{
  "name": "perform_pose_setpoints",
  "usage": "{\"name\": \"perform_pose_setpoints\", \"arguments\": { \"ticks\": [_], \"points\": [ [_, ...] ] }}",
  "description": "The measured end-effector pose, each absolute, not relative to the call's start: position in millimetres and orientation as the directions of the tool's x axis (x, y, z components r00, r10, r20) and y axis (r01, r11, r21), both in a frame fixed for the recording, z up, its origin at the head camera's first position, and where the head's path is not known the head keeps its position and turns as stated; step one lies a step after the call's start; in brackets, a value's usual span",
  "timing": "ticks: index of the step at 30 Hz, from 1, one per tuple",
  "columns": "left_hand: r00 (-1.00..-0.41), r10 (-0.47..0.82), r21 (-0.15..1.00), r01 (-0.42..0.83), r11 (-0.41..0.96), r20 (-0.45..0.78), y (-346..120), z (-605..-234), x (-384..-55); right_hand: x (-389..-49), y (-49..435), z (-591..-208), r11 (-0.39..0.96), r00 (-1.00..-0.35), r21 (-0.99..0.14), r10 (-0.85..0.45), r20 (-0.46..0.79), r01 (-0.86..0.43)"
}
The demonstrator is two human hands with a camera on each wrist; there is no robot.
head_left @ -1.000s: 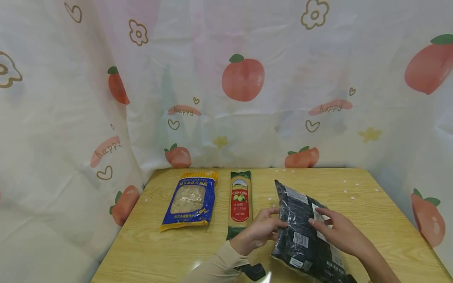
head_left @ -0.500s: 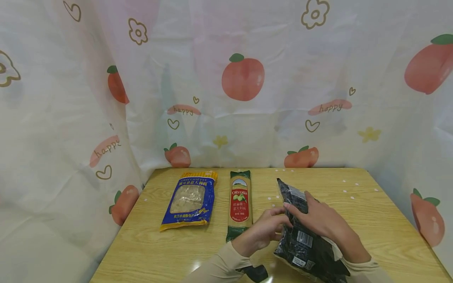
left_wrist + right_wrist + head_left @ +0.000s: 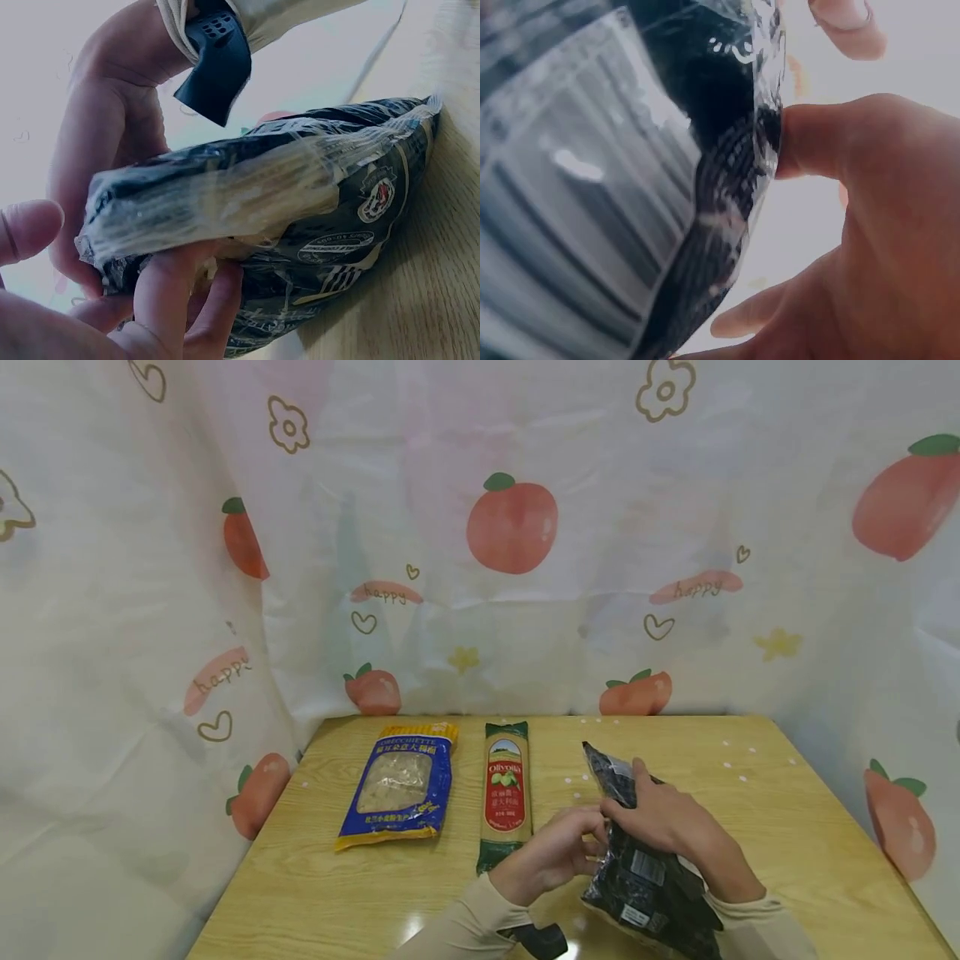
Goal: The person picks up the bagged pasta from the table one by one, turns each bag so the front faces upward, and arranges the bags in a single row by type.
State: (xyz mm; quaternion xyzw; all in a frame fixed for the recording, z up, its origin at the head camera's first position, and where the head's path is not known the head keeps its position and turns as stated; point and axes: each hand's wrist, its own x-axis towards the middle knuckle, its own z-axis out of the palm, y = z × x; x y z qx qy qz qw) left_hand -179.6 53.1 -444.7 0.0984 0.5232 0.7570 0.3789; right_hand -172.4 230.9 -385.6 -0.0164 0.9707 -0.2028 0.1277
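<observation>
A black plastic food bag (image 3: 637, 868) with a barcode label stands tilted at the table's right front. My right hand (image 3: 667, 818) reaches over its upper part and grips it, thumb at the left edge. Beside that edge is my left hand (image 3: 558, 852), its fingers touching the bag. In the left wrist view, the left fingers (image 3: 165, 292) reach up against the bag (image 3: 352, 202) near its pale, crinkled seam, with the thumb apart from it. The bag (image 3: 585, 180) fills the left of the right wrist view, barcode close to the camera.
A blue and yellow orecchiette bag (image 3: 393, 785) lies at the table's left. Closer to the hands lies a slim green and red spaghetti pack (image 3: 506, 793), its lower end right by the left wrist. A printed curtain (image 3: 517, 635) borders the wooden table (image 3: 300, 893).
My right hand has shifted from the bag's right side to over its upper part, thumb now near the left edge. The bag has tilted slightly; the left hand stays beside it.
</observation>
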Motion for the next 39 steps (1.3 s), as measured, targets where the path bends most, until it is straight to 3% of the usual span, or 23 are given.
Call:
{"name": "perform_pose_setpoints", "arguments": {
  "ticks": [15, 20, 25, 39],
  "points": [
    [-0.691, 0.663, 0.842, -0.513, -0.167, -0.289, 56, -462, -181, -176, 233, -393, 0.905, -0.984, -0.423, -0.104, -0.142, -0.035],
    [-0.729, 0.599, 0.804, -0.551, -0.223, -0.333, 62, -494, -185, -175, 237, -395, 0.894, -0.985, -0.444, -0.121, -0.123, -0.054],
    [-0.731, 0.557, 0.723, -0.621, -0.304, -0.394, 78, -523, -180, -175, 239, -394, 0.889, -0.983, -0.455, -0.126, -0.13, -0.054],
    [-0.697, 0.636, 0.672, -0.648, -0.359, -0.332, 82, -515, -173, -173, 242, -393, 0.869, -0.985, -0.49, -0.135, -0.109, -0.065]
  ]
}}
